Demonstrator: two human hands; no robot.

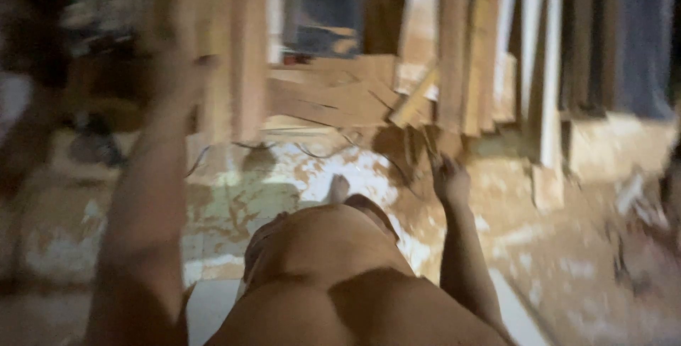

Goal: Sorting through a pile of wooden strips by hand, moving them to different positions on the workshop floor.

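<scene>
Blurred view down at your bare torso & legs. Your left hand (pixel 177 76) was raised high against a tall upright wooden plank (pixel 237 48), probably gripping its edge; blur hid the fingers. Your right hand (pixel 449 179) reached low, fingers closed on thin wood scraps (pixel 415 144) below a pile of flat boards (pixel 333 97). More planks (pixel 468 55) leaned on the wall behind. Floor (pixel 567 261) was dusty, patchy white.

2 hands (pixel 450 179) — many upright wooden planks (pixel 454 48), blurred
</scene>
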